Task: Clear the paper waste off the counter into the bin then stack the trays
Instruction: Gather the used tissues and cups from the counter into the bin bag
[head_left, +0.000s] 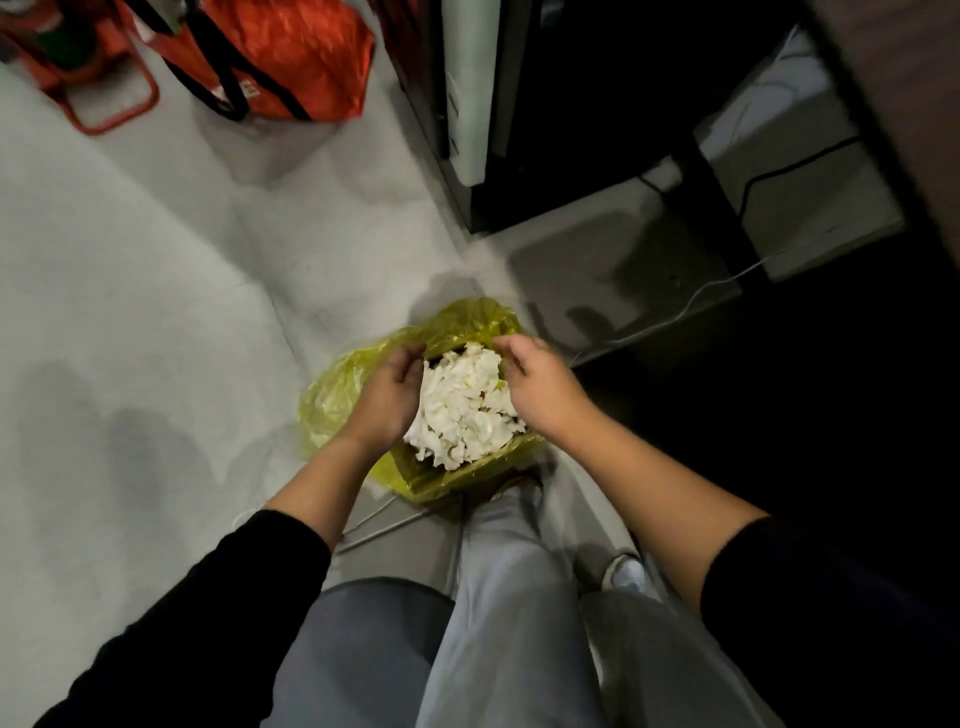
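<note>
A bin lined with a yellow plastic bag (337, 395) stands on the floor just ahead of my knees. A big wad of white crumpled paper waste (462, 410) sits over its mouth and hides the inside. My left hand (387, 395) cups the wad's left side, with its fingers curled over the top edge. My right hand (540, 384) cups the right side, fingers curled in toward the paper. The wad is held between both hands. No counter or trays are in view.
An orange bag with black straps (280, 57) and an orange frame (109, 104) lie on the grey floor at the back left. A dark cabinet (519, 130) and a table leg (711, 213) stand at the back right, with cables (675, 317) on the floor near the bin.
</note>
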